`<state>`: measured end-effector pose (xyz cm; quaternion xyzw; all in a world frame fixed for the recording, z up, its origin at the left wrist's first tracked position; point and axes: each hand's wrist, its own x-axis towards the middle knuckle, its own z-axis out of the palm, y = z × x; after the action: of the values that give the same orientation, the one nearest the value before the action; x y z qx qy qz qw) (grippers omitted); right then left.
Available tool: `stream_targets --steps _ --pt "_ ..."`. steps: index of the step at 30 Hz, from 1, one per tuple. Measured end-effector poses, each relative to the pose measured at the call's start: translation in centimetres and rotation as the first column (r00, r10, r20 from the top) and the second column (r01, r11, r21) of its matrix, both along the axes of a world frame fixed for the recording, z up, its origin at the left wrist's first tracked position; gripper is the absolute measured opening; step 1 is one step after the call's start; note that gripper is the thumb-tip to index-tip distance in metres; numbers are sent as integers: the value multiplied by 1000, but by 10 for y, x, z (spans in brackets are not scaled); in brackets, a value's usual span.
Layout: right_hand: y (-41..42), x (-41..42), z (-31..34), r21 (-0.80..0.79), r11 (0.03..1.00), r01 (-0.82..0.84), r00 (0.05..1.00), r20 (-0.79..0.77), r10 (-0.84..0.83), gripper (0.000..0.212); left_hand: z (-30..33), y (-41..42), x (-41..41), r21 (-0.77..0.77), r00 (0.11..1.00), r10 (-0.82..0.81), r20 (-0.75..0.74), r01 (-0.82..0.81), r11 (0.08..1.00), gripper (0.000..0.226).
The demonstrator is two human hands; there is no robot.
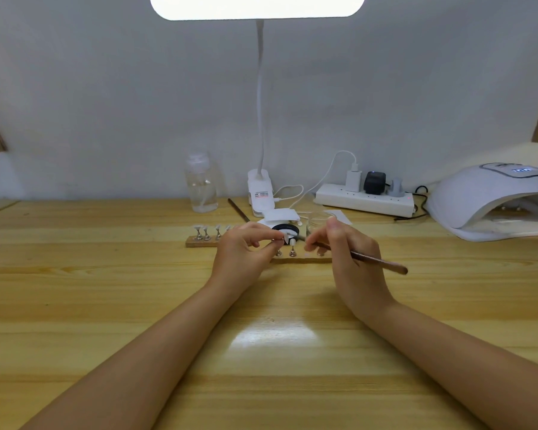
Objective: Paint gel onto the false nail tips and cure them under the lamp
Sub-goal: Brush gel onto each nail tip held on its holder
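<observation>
Both hands work close together over the middle of the wooden table. The left hand pinches a small metal stand with a white nail tip on top, its fingers curled around it. The right hand grips a thin brown brush, and the brush end points left toward that tip. Just beside it, another nail tip stands on a wooden strip. More tips stand in a row on the strip to the left. The curing lamp sits at the far right of the table, well apart from the hands. Behind the hands stand a clear bottle, a white desk lamp and a power strip
</observation>
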<state>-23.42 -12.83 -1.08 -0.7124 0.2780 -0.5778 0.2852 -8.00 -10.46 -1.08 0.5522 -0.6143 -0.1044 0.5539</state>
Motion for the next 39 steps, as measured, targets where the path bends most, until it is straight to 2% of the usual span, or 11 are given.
stream_targets --steps 3,7,11,13,16,21,26,30,32,36,39 --pt "-2 0 0 -17 1000 -6 998 -69 5 38 0 -1 0 5 1000 -7 -5 7 1000 23" --pt "0 1 -1 122 991 -52 997 58 45 47 -1 -1 1 6 1000 4 -3 -4 1000 23" --pt "1 0 1 -13 1000 -6 1000 -29 6 36 0 0 0 -12 1000 7 -8 -8 1000 27" --pt "0 0 0 14 1000 -19 999 -39 20 40 0 0 0 -23 1000 4 -8 -4 1000 28" --pt "1 1 0 134 987 -87 994 81 77 44 0 0 1 -37 1000 5 -7 -5 999 27" --pt "0 1 2 -8 999 -40 999 -3 40 34 0 0 0 -40 999 25 -38 -27 999 30" --pt "3 1 1 133 982 -134 988 92 123 45 0 0 1 -25 999 35 -40 -36 999 32" --pt "2 0 2 24 999 -40 999 33 39 38 1 0 0 -8 999 21 -44 -21 1000 27" --pt "2 0 4 42 998 -41 999 18 40 40 1 0 0 -2 999 13 -53 -13 1000 26" --pt "5 1 3 148 979 -140 985 117 124 47 2 1 0 9 998 4 -60 -4 1000 25" --pt "3 1 1 80 991 -111 986 137 99 47 2 1 -1 12 998 3 -69 -2 1000 23"
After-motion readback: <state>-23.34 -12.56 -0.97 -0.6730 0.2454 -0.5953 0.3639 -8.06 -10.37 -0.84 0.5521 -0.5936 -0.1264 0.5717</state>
